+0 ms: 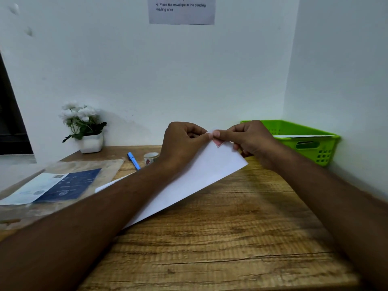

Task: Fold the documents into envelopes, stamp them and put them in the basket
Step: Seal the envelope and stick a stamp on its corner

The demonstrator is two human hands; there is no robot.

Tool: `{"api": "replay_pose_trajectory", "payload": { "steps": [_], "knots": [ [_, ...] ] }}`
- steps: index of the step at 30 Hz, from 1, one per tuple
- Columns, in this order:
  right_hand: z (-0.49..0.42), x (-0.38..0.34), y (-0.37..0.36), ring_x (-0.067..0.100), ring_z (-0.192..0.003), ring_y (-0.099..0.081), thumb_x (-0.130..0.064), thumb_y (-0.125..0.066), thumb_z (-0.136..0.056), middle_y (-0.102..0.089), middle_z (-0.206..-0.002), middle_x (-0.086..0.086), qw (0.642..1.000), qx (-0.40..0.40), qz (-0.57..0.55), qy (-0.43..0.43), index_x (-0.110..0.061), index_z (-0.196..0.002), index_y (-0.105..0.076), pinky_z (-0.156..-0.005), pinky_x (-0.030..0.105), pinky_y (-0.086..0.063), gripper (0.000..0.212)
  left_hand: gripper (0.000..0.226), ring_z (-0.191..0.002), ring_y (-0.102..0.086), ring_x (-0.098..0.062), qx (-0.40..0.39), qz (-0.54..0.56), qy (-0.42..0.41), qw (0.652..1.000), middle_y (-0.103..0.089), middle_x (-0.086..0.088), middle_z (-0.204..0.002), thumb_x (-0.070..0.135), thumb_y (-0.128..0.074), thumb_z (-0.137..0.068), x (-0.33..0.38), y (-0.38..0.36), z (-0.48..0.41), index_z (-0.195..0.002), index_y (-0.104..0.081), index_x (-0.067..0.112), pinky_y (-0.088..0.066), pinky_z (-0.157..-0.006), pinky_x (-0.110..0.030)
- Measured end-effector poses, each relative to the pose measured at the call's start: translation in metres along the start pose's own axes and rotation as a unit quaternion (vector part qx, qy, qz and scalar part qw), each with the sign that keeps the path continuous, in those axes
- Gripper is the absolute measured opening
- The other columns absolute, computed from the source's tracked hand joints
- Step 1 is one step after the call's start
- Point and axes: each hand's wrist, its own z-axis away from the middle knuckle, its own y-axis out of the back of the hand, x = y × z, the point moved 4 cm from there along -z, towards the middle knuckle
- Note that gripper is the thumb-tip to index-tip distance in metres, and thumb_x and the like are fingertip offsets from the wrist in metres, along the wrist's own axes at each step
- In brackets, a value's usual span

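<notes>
A white envelope [195, 177] is lifted at a slant above the wooden desk [220, 238], its far corner raised. A small red stamp [218, 142] sits at that far corner. My left hand [182, 141] and my right hand [249, 137] meet at this corner, thumbs and fingertips pinching the envelope around the stamp. The green basket [319, 148] stands at the back right against the wall, with a white envelope [302, 136] lying in it.
A potted white flower [84, 127] stands at the back left. A blue pen [134, 161] and a small roll of stamps [150, 158] lie behind my left arm. A plastic sleeve with blue documents [60, 185] covers the left side. An instruction sheet [181, 9] hangs on the wall.
</notes>
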Motion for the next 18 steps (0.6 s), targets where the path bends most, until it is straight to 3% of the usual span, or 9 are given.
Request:
{"api": "replay_pose_trajectory", "payload": {
  "steps": [3,7,10,12,16,18],
  "knots": [
    [0.0,0.001,0.0,0.004,-0.038,-0.033,-0.038,-0.082,-0.074,-0.049,-0.044,-0.008,0.999,-0.029,-0.006,-0.029,-0.003,-0.086,-0.076,-0.038,0.013,-0.027,0.038,0.012,-0.066,-0.067,-0.01,-0.003,-0.003,0.001,1.0,-0.074,-0.005,-0.072,0.021,-0.078,-0.078,-0.0004,0.0003,-0.0003,-0.075,-0.075,0.01,-0.053,-0.067,-0.03],
    [0.0001,0.0033,0.0005,0.007,-0.041,-0.035,-0.042,-0.074,-0.082,-0.056,-0.054,-0.006,0.997,-0.053,-0.01,-0.062,-0.017,-0.069,-0.073,-0.045,0.017,-0.037,0.028,0.011,-0.062,-0.063,-0.005,0.003,-0.008,0.011,1.0,-0.073,-0.003,-0.071,0.021,-0.078,-0.078,-0.0018,0.001,-0.0017,-0.074,-0.075,0.012,-0.049,-0.063,-0.024],
    [-0.0009,0.0037,0.0019,0.008,-0.04,-0.036,-0.039,-0.066,-0.089,-0.059,-0.06,-0.004,0.995,-0.057,-0.029,-0.074,-0.015,-0.084,-0.074,-0.05,0.022,-0.041,0.026,0.009,-0.059,-0.062,-0.002,0.009,-0.017,0.015,1.0,-0.073,0.0,-0.071,0.021,-0.076,-0.079,-0.0023,0.002,-0.0033,-0.074,-0.075,0.014,-0.048,-0.06,-0.019],
    [-0.0012,0.0041,0.0022,0.008,-0.039,-0.035,-0.038,-0.064,-0.09,-0.058,-0.058,-0.005,0.994,-0.06,-0.034,-0.079,-0.015,-0.084,-0.074,-0.051,0.022,-0.041,0.026,0.009,-0.06,-0.062,-0.001,0.01,-0.021,0.014,1.0,-0.073,0.001,-0.072,0.021,-0.076,-0.079,-0.0025,0.0025,-0.0039,-0.076,-0.076,0.013,-0.048,-0.06,-0.017],
    [0.0009,0.0026,0.0011,0.009,-0.04,-0.034,-0.039,-0.067,-0.088,-0.058,-0.058,-0.005,0.995,-0.065,-0.032,-0.072,-0.015,-0.082,-0.075,-0.051,0.022,-0.04,0.026,0.009,-0.064,-0.064,-0.005,0.011,-0.027,0.014,0.999,-0.073,-0.001,-0.074,0.02,-0.075,-0.08,-0.004,0.0031,-0.004,-0.079,-0.077,0.011,-0.051,-0.065,-0.022],
    [0.0018,0.0019,0.0008,0.009,-0.041,-0.033,-0.038,-0.071,-0.085,-0.058,-0.056,-0.005,0.996,-0.064,-0.019,-0.061,-0.019,-0.068,-0.075,-0.049,0.021,-0.038,0.026,0.009,-0.065,-0.065,-0.005,0.011,-0.026,0.012,1.0,-0.073,-0.002,-0.074,0.02,-0.075,-0.08,-0.0047,0.0033,-0.0041,-0.079,-0.077,0.011,-0.051,-0.066,-0.024]
  ]
}}
